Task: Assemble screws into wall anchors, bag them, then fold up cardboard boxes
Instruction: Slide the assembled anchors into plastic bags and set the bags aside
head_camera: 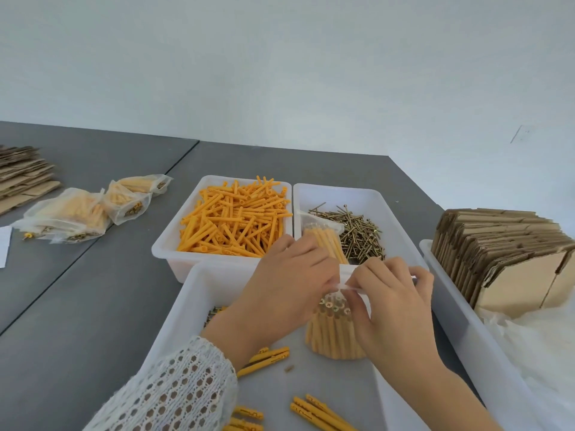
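Where fingers (348, 283) pinch: bag (337, 331) top

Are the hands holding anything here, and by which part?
Both hands hold one clear bag of assembled anchors by its open top edge: the left hand and the right hand each pinch the mouth, above the screw heads.

- We are at a small packing workstation, a hand-assembly bench in a light workshop rather than a home.
- We see a grey desk (93, 306) set against a bare pale wall (280, 73).
- We see white plastic bins sorting bulk parts: orange wall anchors (233, 219) in one, loose screws (357, 231) in the next.
- We see filled clear bags (77, 213) piled to one side.
- We see flat cardboard box blanks (497, 253) standing in a tray, and another stack (21, 175) at the far left.
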`<state>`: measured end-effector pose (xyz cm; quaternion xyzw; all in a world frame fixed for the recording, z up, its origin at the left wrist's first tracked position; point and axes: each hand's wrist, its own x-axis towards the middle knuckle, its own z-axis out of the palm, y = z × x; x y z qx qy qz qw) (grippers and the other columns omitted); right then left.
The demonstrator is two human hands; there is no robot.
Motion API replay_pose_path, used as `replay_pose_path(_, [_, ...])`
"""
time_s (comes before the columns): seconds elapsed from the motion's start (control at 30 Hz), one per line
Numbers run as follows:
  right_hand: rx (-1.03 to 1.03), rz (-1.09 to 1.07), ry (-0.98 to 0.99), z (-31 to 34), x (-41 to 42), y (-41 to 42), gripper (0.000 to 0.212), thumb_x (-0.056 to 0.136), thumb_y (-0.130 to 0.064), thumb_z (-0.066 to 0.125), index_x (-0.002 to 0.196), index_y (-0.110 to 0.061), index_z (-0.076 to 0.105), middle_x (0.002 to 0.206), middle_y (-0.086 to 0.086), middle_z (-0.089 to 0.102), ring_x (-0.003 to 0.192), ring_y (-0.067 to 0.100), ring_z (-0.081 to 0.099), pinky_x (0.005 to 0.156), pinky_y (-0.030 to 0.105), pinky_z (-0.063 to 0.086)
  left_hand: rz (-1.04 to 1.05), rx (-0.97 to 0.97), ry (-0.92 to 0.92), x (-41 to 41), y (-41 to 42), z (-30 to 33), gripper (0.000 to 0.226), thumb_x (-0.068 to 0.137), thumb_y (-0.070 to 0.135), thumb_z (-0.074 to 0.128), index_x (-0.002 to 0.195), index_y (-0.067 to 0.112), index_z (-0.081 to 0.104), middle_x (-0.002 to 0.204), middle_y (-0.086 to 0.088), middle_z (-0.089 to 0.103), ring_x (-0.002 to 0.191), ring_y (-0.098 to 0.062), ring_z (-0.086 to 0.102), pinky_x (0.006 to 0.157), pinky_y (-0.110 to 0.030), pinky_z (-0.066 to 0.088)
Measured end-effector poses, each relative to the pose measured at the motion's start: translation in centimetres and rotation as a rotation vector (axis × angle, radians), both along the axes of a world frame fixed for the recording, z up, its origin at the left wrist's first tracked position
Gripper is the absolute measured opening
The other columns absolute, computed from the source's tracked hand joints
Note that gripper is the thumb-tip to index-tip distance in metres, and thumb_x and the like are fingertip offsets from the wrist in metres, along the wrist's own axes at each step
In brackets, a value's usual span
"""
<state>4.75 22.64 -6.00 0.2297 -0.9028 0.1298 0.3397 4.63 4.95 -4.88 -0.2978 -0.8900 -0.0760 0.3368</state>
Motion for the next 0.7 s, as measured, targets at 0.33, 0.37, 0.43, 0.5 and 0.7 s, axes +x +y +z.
replay_pose_path(0.33, [0.220,0.083,0.078,1.7,1.0,1.7,0.021,0.090,-0.029,0.047,0.072,-0.019,0.054,0.075,-0.006,0.052,0.071,0.023,0.050,0.071,0.037,0.039,-0.001,-0.283,0.036,1.7,-1.5,2.4,0.030,0.097,0.039,0.051,0.076,0.020,0.059,0.067,0.008,0.054,0.071,-0.016,0.050,0.059,-0.028,0.038])
replay_pose_path(0.37, [0.246,0.099,0.086,1.9,1.1,2.0,0.023,0.091,-0.031,0.046,0.072,-0.019,0.053,0.074,-0.007,0.052,0.070,0.023,0.049,0.068,0.037,0.039,-0.011,-0.297,0.040,1.9,-1.5,2.7,0.032,0.099,0.038,0.049,0.074,0.019,0.056,0.061,0.007,0.052,0.066,-0.015,0.047,0.053,-0.027,0.035])
replay_pose_path(0.43, [0.304,0.131,0.102,2.4,1.3,2.8,0.026,0.092,-0.033,0.047,0.071,-0.020,0.054,0.071,-0.007,0.051,0.066,0.023,0.050,0.061,0.035,0.041,-0.033,-0.324,0.043,2.3,-1.5,3.3,0.032,0.099,0.034,0.056,0.071,0.018,0.053,0.054,0.006,0.048,0.061,-0.014,0.042,0.044,-0.027,0.032])
replay_pose_path(0.5, [0.341,0.171,0.112,3.1,1.5,3.6,0.032,0.092,-0.035,0.047,0.065,-0.020,0.052,0.064,-0.006,0.049,0.060,0.023,0.050,0.053,0.033,0.043,-0.058,-0.358,0.025,2.7,-1.4,4.0,0.034,0.100,0.035,0.055,0.070,0.020,0.053,0.053,0.008,0.047,0.060,-0.013,0.042,0.042,-0.027,0.034])
replay_pose_path(0.7, [0.343,0.304,0.054,6.1,3.5,6.4,0.034,0.097,-0.038,0.038,0.068,-0.023,0.046,0.059,-0.010,0.046,0.049,0.017,0.048,0.041,0.023,0.036,-0.138,-0.238,-0.142,4.7,-1.3,6.4,0.035,0.096,0.031,0.049,0.062,0.024,0.054,0.053,0.009,0.047,0.053,-0.012,0.042,0.047,-0.026,0.028])
